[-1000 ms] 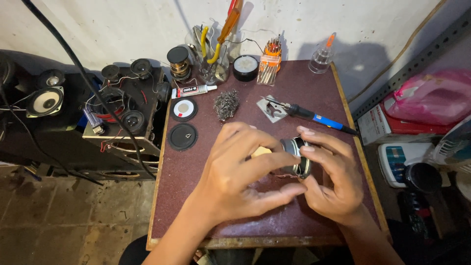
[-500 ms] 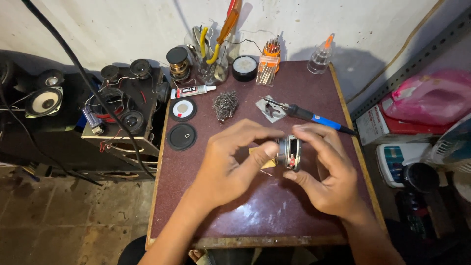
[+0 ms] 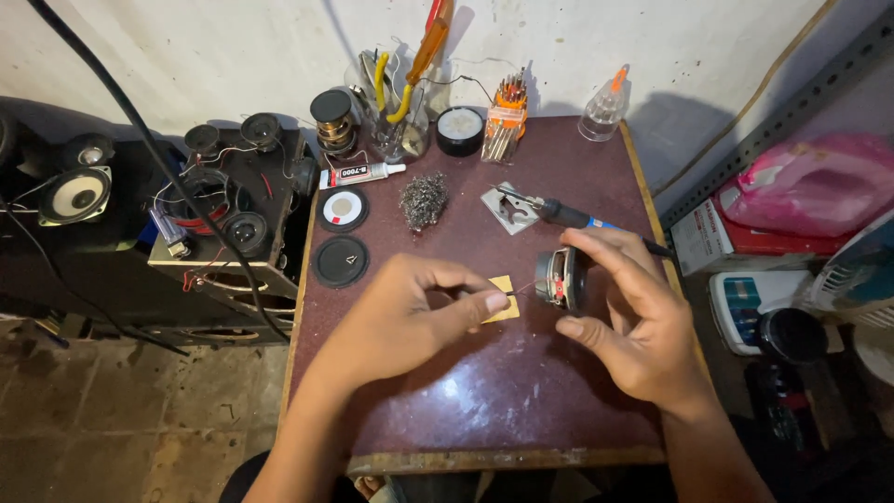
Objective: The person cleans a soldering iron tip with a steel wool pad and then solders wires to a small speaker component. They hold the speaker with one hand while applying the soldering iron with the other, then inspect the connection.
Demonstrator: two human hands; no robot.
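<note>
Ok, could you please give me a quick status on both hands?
Left hand pinching thin wire. Right hand holding small speaker upright. Soldering iron lying just behind.

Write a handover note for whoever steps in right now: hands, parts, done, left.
Left hand: pinches a thin wire that runs to the small speaker, above a small yellow pad on the table.
Right hand: holds the small speaker on edge, just off the table.
Soldering iron lies behind the speaker, tip on a metal plate. Steel wool, glue tube and two black discs sit untouched at the back left.
Done: wire pulled out straight.
Left: iron not picked up; no soldering visible yet.
</note>
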